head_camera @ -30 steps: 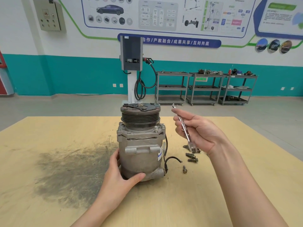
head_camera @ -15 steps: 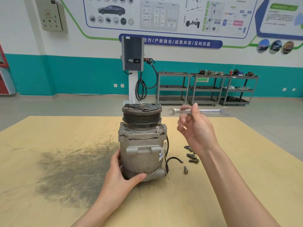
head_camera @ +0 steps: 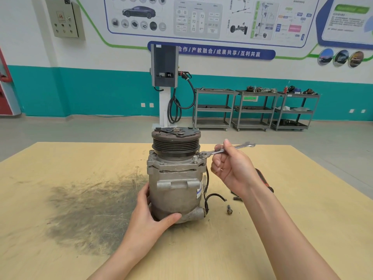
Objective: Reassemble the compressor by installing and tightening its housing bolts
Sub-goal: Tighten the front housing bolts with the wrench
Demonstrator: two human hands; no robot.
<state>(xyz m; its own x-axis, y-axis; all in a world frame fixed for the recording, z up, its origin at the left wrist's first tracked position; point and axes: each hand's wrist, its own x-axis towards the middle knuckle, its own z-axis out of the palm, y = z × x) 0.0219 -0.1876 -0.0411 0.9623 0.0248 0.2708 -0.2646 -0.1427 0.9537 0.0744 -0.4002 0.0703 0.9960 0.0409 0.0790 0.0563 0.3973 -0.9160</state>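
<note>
The grey compressor (head_camera: 175, 188) stands upright on the wooden table (head_camera: 302, 209), its black pulley on top. My left hand (head_camera: 150, 217) grips the lower housing from the left, thumb across the front. My right hand (head_camera: 232, 166) pinches a silver wrench (head_camera: 226, 150) beside the compressor's upper right. The wrench's ring end sits at a housing bolt (head_camera: 195, 158) on the flange's right corner. Loose bolts lie on the table to the right: one bolt (head_camera: 229, 209) near the black wire, another bolt (head_camera: 237, 198) partly hidden behind my right forearm.
A dark greasy smear (head_camera: 90, 209) covers the table left of the compressor. A dark, red-marked object (head_camera: 265, 182) lies behind my right wrist, mostly hidden. Beyond the table stand a charging post (head_camera: 164, 83) and metal shelf carts (head_camera: 254, 108).
My right hand turned the wrench from upright to level, then lowered it and brought its ring end to the bolt at the flange's right corner. My left hand kept its grip.
</note>
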